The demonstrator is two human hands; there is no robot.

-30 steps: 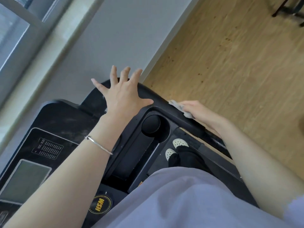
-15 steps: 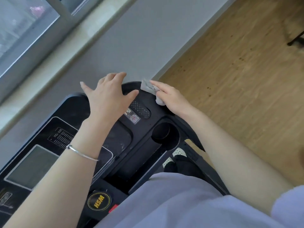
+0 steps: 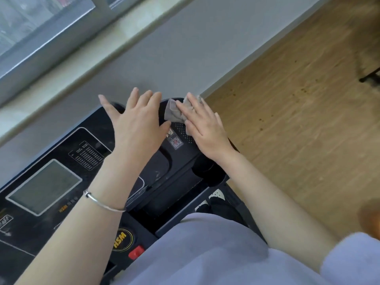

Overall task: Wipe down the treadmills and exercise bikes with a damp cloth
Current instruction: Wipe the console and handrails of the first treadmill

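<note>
I stand on a black treadmill and look down at its console [image 3: 61, 173], which has a grey screen, a QR sticker and a red stop button. My right hand [image 3: 203, 128] presses a small grey cloth [image 3: 173, 113] flat onto the console's top right corner, fingers straight. Just left of the cloth, my left hand [image 3: 137, 124] lies spread on the console's upper edge, fingers extended, holding nothing. A silver bracelet circles my left wrist.
A grey wall and a window sill [image 3: 67, 64] run right behind the console. Wooden floor [image 3: 298, 112] lies to the right, with a dark equipment leg [image 3: 370, 76] at the far right edge. A cup holder [image 3: 205, 171] sits under my right wrist.
My right hand has carried the cloth from the right handrail up onto the console's top corner. My left hand stayed on the console's upper edge while the view shifted towards the console.
</note>
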